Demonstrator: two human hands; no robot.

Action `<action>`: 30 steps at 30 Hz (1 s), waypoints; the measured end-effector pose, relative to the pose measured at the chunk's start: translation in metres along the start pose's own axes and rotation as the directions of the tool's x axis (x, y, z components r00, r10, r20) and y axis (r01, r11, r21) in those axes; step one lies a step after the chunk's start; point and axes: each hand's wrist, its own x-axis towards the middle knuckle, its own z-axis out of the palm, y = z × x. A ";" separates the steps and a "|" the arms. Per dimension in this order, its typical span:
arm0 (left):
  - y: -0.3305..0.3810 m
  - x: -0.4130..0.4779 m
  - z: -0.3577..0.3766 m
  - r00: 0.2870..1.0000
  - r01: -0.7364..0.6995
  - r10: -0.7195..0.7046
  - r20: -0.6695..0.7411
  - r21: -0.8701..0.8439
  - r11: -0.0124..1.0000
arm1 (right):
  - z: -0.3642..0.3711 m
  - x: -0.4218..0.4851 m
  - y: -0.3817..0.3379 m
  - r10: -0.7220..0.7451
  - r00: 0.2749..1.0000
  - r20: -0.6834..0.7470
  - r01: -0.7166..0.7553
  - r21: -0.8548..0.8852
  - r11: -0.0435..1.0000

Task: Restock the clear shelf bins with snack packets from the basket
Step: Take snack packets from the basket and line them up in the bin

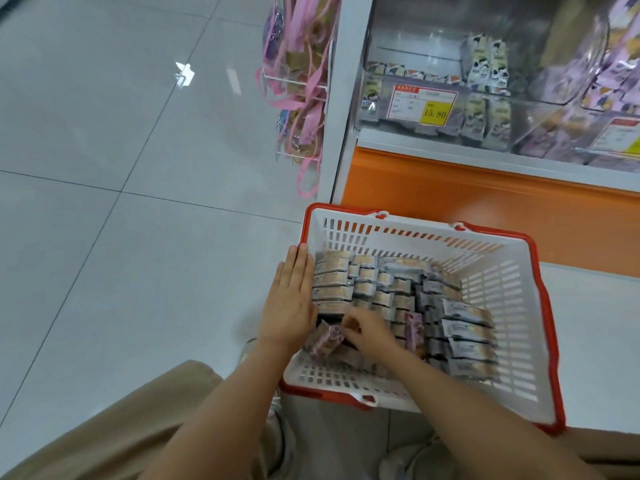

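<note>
Person crouched on the tiled floor (104,133), khaki trousers (104,431) at the near edge of the view.

White shopping basket (512,306) with red rim sits on the floor under both hands. It is packed with snack packets (363,289) stood on edge in rows: grey and beige beside the left hand, white with blue print beyond the right hand. Packet print is too blurred to read.

Left hand (292,303) is flat with fingers straight and together. The palm lies against the outer end of the left row and the fingertips reach the basket's red rim.

Right hand (369,332) is just beside the left, down in the near left corner of the basket. Its fingers are curled and pinch a purple packet (329,341) with a floral pattern. The exact grip is blurred.

Ahead of the hands and above an orange base panel (450,202) stands a clear shelf bin (415,129), partly filled with cream packets showing dark figures. Its price label (424,103) has a red header and a yellow patch reading "15. 80"; the smaller print is illegible.

To the right is a second clear bin (540,109) of purple packets, with a label cut off by the frame edge.

Forward of the left hand, a wire rack (294,81) on the shelf end holds bags with pink straps.
</note>
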 end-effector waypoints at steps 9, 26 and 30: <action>0.019 0.012 -0.030 0.996 -0.063 0.061 -0.058 -0.038 0.997 | -0.109 -0.021 -0.010 -0.113 0.967 -0.226 0.191 0.356 0.915; 0.156 0.085 -0.150 0.981 0.185 -0.110 0.159 -0.938 0.293 | -0.240 -0.102 -0.031 -0.205 0.827 -0.524 0.450 0.398 0.799; 0.183 0.093 -0.162 0.971 0.227 -0.108 0.211 -0.961 0.156 | -0.242 -0.116 -0.019 -0.193 0.835 -0.515 0.410 0.351 0.842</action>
